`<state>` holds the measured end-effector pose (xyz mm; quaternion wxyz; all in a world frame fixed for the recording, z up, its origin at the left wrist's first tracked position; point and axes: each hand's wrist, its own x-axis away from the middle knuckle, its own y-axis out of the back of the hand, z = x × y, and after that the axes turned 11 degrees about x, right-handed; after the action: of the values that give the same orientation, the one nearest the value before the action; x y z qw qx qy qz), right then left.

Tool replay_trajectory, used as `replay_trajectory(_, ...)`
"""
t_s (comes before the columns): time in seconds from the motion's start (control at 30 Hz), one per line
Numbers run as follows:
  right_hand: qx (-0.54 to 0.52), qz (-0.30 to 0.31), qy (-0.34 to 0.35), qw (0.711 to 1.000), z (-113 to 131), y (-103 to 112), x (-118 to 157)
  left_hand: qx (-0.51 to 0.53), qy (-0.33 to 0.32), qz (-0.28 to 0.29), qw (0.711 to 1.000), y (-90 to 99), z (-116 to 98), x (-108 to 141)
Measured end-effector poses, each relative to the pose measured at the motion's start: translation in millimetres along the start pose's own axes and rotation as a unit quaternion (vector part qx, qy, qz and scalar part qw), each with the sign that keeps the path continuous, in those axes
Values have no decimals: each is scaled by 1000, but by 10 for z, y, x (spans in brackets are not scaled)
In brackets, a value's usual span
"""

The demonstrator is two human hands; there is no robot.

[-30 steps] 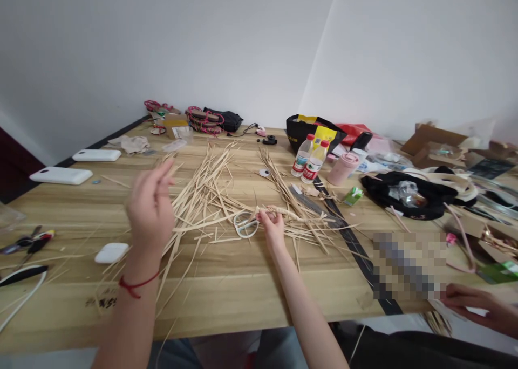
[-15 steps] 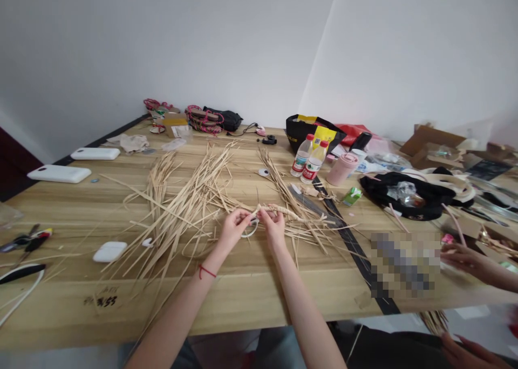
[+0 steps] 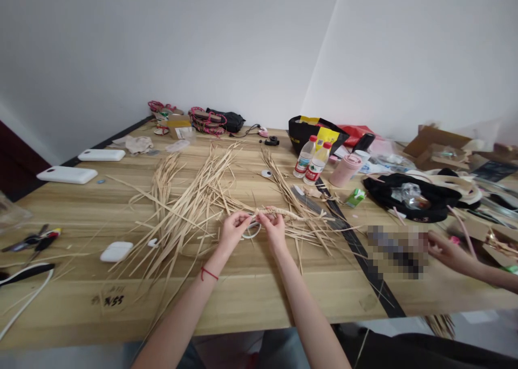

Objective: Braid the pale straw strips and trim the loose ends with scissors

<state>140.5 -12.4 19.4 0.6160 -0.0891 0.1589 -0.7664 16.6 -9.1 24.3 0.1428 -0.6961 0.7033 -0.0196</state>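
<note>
My left hand [image 3: 234,230] and my right hand [image 3: 274,231] meet close together above the table. Both are closed, with thumbs and fingers pinching a braid of pale straw [image 3: 292,215]. The braid runs out to the right past my right hand, and loose strands stick out around it. A white ring [image 3: 253,234] shows just below and between my hands; whether it touches the braid I cannot tell. Long flat straw strips [image 3: 194,196] lie spread in bundles behind and to the left of my left hand.
Two water bottles [image 3: 317,166], a pink cup [image 3: 345,170] and a green carton [image 3: 355,198] stand right of the straw. At left lie a white case [image 3: 116,252] and two white power banks [image 3: 67,175]. A co-worker's hand [image 3: 449,253] reaches over the right side.
The view has shifted slightly. My hands stay at the same part of the braid, fingers a little changed. The co-worker's upper hand has moved left; their lower hand has left the view.
</note>
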Motion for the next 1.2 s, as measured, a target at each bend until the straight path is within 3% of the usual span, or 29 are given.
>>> replay_trajectory(0.5,2,18,10,1000,13,-8,24,19,13,-38,999,6,27,3)
replay_trajectory(0.93,4,10,19,1000,17,-36,30,58,90,-46,993,-8,-19,57)
replay_trajectory(1.2,-26,21,-17,999,-6,1,23,-2,-8,10,1000,-36,2,80)
